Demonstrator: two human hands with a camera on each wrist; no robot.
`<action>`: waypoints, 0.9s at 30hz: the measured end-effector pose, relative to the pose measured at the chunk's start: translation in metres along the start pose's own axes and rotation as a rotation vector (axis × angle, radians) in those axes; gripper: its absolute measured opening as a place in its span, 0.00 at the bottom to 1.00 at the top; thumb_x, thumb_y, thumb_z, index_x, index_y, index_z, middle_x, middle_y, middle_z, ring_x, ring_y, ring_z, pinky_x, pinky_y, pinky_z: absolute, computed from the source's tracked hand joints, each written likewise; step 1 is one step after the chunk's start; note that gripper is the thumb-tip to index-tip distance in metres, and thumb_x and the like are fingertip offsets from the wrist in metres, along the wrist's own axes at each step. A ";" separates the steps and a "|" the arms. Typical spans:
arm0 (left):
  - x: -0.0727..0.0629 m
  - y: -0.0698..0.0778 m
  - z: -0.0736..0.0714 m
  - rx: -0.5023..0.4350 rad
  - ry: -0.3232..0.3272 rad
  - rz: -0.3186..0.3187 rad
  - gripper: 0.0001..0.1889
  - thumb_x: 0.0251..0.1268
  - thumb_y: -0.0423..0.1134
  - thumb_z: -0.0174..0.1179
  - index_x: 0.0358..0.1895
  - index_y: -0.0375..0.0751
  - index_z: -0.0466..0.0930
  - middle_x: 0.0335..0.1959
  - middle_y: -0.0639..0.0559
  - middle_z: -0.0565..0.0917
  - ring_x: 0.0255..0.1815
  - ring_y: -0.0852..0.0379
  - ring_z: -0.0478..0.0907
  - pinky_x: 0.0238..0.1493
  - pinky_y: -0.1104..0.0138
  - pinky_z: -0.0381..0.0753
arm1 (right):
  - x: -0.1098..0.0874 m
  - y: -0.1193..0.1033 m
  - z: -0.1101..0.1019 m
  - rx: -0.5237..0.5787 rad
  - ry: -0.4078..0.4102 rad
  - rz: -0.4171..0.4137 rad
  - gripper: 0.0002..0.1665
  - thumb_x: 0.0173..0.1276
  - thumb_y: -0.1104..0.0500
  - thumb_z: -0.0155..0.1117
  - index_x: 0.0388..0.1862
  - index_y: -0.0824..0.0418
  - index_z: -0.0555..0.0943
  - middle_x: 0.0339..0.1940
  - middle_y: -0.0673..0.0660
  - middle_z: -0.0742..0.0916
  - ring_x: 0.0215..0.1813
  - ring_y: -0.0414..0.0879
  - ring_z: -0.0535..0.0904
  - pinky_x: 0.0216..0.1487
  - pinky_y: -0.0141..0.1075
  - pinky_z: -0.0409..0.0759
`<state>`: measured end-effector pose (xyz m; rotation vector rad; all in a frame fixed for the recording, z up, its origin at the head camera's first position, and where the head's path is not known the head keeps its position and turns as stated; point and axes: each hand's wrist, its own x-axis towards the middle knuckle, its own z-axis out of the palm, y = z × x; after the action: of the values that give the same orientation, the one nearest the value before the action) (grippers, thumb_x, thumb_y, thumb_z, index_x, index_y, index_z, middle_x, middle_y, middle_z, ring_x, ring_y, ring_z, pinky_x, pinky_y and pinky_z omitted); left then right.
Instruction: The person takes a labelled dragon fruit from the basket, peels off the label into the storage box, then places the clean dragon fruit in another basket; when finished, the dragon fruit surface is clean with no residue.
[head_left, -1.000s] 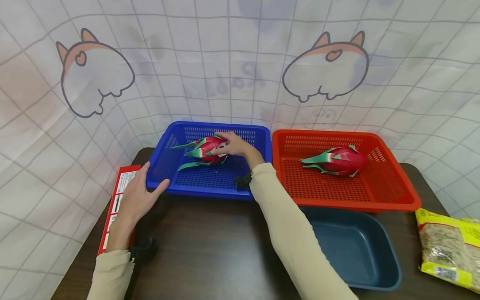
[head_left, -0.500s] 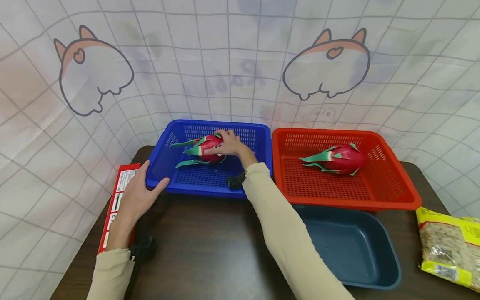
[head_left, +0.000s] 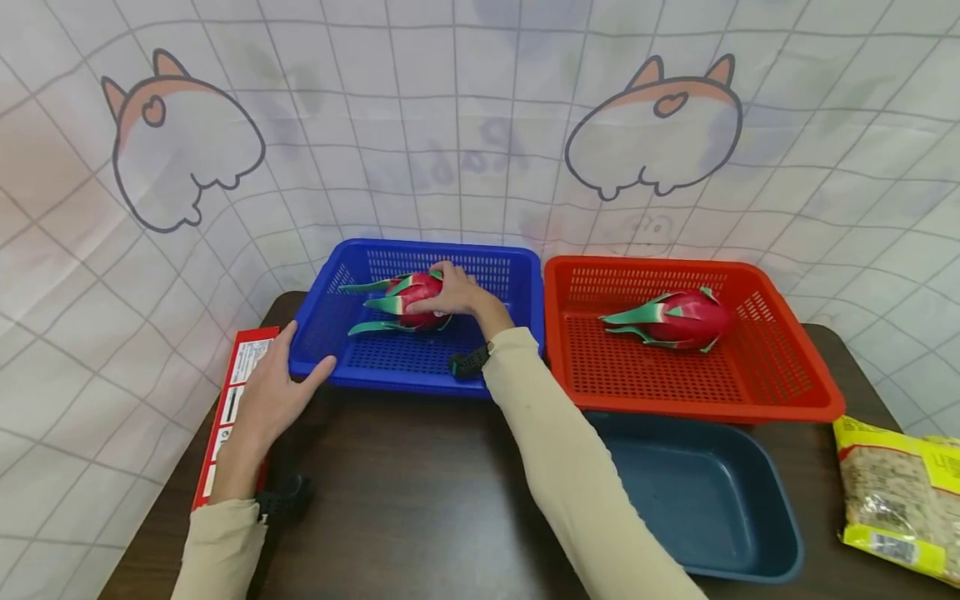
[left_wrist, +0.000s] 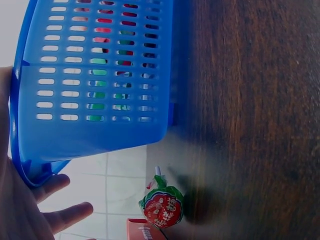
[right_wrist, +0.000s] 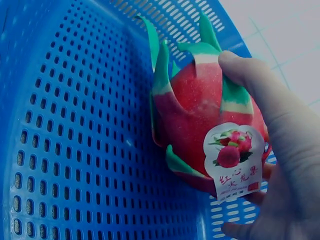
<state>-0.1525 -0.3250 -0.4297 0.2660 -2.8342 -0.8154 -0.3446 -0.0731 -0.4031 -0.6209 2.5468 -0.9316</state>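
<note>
In the blue basket (head_left: 352, 358) at the left lies a red dragon fruit (right_wrist: 195, 120) with green leaf tips and a white printed label. My right hand (head_left: 459, 293) grips it from the right, thumb on the near side and fingers round behind. Its leaf tips point left in the head view. My left hand (head_left: 273, 392) rests at the front left corner of the same basket, fingers straight along the outer side and thumb spread along the front. In the left wrist view, the fingers (left_wrist: 67, 217) reach past the basket's corner.
A red basket (head_left: 817, 392) with a second dragon fruit (head_left: 686, 321) stands right of the blue one. In front is a dark blue tub (head_left: 697, 500); a yellow bag (head_left: 896, 492) lies far right. Beneath my left arm is a red box (head_left: 228, 417). A wrapped lollipop (left_wrist: 162, 207) shows low down.
My right hand has shifted slightly and its grip has settled on the dragon fruit, which has slid a little left inside the blue basket. My left hand stays at the corner.
</note>
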 end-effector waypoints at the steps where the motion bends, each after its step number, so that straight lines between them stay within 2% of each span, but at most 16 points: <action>1: 0.000 0.000 -0.001 0.000 0.000 0.001 0.49 0.63 0.69 0.49 0.79 0.49 0.40 0.76 0.35 0.58 0.71 0.30 0.60 0.63 0.31 0.62 | 0.000 0.000 0.000 0.001 0.006 0.000 0.51 0.58 0.36 0.66 0.72 0.54 0.56 0.70 0.58 0.67 0.70 0.57 0.61 0.68 0.51 0.71; 8: -0.001 -0.002 -0.001 0.008 0.003 -0.005 0.49 0.63 0.69 0.49 0.79 0.49 0.40 0.76 0.35 0.58 0.71 0.30 0.61 0.63 0.31 0.61 | -0.002 -0.002 0.002 0.028 -0.009 0.022 0.51 0.60 0.37 0.65 0.71 0.57 0.52 0.69 0.60 0.68 0.70 0.59 0.61 0.69 0.51 0.69; 18: -0.002 -0.003 -0.001 0.004 0.004 0.002 0.49 0.63 0.69 0.49 0.79 0.48 0.40 0.75 0.34 0.59 0.70 0.29 0.62 0.62 0.30 0.62 | -0.002 -0.003 0.004 0.036 0.005 0.031 0.48 0.59 0.37 0.67 0.67 0.57 0.55 0.65 0.60 0.71 0.66 0.59 0.62 0.64 0.50 0.72; 24: 0.000 -0.003 0.001 -0.005 0.005 0.017 0.48 0.63 0.69 0.49 0.79 0.49 0.41 0.75 0.34 0.59 0.69 0.30 0.62 0.62 0.30 0.63 | -0.002 0.002 0.002 0.059 0.030 0.034 0.46 0.58 0.39 0.69 0.64 0.58 0.57 0.64 0.60 0.69 0.68 0.61 0.62 0.70 0.52 0.66; 27: 0.001 -0.003 0.003 -0.004 0.007 0.021 0.49 0.63 0.69 0.49 0.79 0.48 0.41 0.75 0.34 0.59 0.69 0.29 0.63 0.61 0.30 0.63 | -0.002 0.004 0.001 0.056 0.035 0.033 0.46 0.58 0.39 0.69 0.64 0.59 0.57 0.64 0.61 0.69 0.67 0.61 0.63 0.69 0.52 0.67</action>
<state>-0.1538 -0.3263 -0.4332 0.2379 -2.8235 -0.8146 -0.3434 -0.0695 -0.4066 -0.5500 2.5440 -1.0064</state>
